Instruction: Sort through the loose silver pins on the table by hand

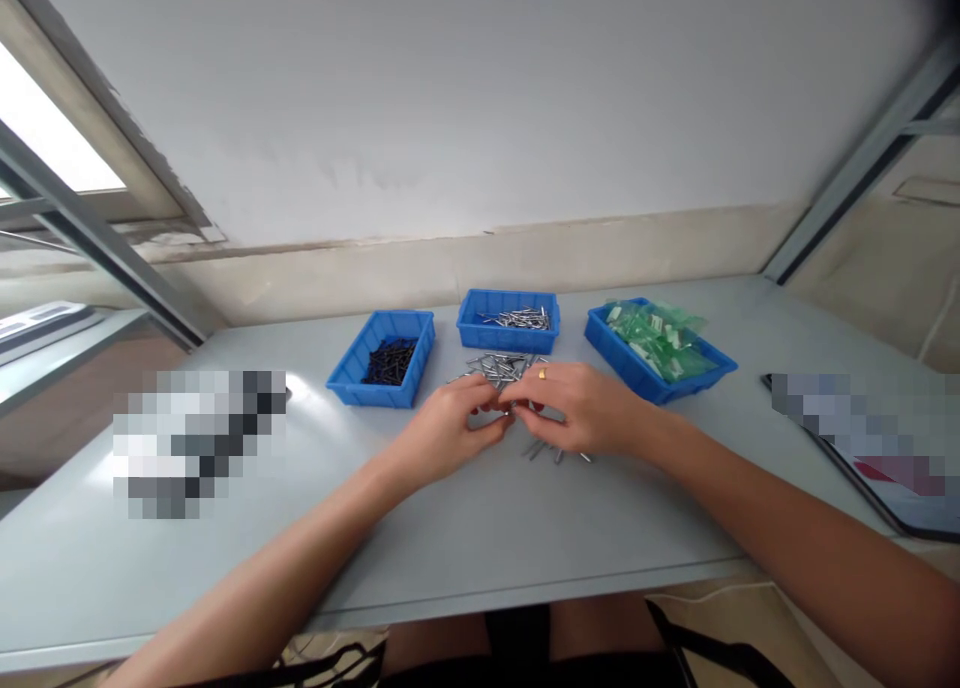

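Observation:
Over the middle of the grey table, my left hand point(455, 423) and my right hand point(581, 405) meet at the fingertips. Both are closed in a pinch. A tiny silver glint, like the end of a thin metal piece, shows between the fingertips; the fingers cover the rest. Loose slim silver metal pieces point(499, 366), like screws or nails, lie in a pile just beyond my hands. Several more point(556, 454) lie under and in front of my right hand, which has a gold-coloured ring on one finger.
Behind the pile is a blue bin point(508, 338) of similar silver pieces. Left of it, another blue bin point(371, 396) contains black screw-like pieces. Green plastic packets point(664, 340) fill a blue bin point(626, 360) on the right. Blurred-out items lie at both table sides; a wall stands behind.

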Demonstrator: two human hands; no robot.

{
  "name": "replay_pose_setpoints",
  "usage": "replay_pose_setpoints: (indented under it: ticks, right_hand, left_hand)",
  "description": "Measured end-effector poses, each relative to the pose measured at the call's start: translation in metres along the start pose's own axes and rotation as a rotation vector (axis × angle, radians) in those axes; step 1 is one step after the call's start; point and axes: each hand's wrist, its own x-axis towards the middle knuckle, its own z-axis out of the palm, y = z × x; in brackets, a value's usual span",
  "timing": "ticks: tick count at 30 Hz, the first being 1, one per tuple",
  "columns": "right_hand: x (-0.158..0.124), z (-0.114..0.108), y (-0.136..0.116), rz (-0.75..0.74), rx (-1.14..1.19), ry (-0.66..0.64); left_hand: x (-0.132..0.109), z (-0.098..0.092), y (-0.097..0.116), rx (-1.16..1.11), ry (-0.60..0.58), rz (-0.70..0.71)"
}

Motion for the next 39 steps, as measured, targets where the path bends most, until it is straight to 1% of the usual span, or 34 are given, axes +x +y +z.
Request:
replay_pose_setpoints:
  ticks: [3,6,10,14,16,18,20,23,26,30,34,39]
  right_hand:
    - [0.0003,-0.0008,-0.0007,-0.028,0.009,0.011]
    - [0.0014,-0.0011,0.0016,-0.011,-0.021,0.025]
    - [0.0019,-0.0019,0.0070,0.068,-0.061,0.038]
    - [0.0017,-0.0013,0.0090,0.111,-0.053,-0.008]
    - [0.0020,0.0002,0.0081,0.125,-0.039,-0.047]
    - [0.0024,0.0021,0.0064,0.149,-0.029,-0.103]
    - [0.0027,0.0038,0.0045,0.174,-0.023,-0.163]
    - [0.0028,0.0044,0.0030,0.191,-0.030,-0.198]
    - [0.0023,0.0016,0.0028,0.203,-0.051,-0.146]
    - [0.0012,-0.0034,0.0022,0.218,-0.066,-0.011]
    - [0.0003,-0.0031,0.0018,0.146,-0.053,0.078]
    - [0.0000,0.0001,0.0022,0.044,-0.006,0.117]
  left_hand:
    - [0.0001,-0.0001,-0.0001,-0.003,0.015,-0.004]
    - [0.0005,-0.0012,0.0021,-0.011,0.031,-0.003]
    - [0.0011,-0.0039,0.0054,-0.025,0.132,-0.019]
    - [0.0014,-0.0050,0.0057,-0.030,0.238,0.001]
    - [0.0012,-0.0044,0.0054,-0.029,0.263,0.016]
    - [0.0007,-0.0035,0.0055,-0.030,0.267,0.031]
    - [0.0003,-0.0031,0.0059,-0.032,0.246,0.042]
    - [0.0002,-0.0035,0.0062,-0.033,0.210,0.039]
    - [0.0009,-0.0045,0.0053,-0.028,0.208,0.012]
    - [0.0017,-0.0048,0.0028,-0.028,0.200,-0.035]
    - [0.0017,-0.0041,0.0036,-0.055,0.169,-0.027]
    - [0.0018,-0.0040,0.0074,-0.089,0.097,-0.031]
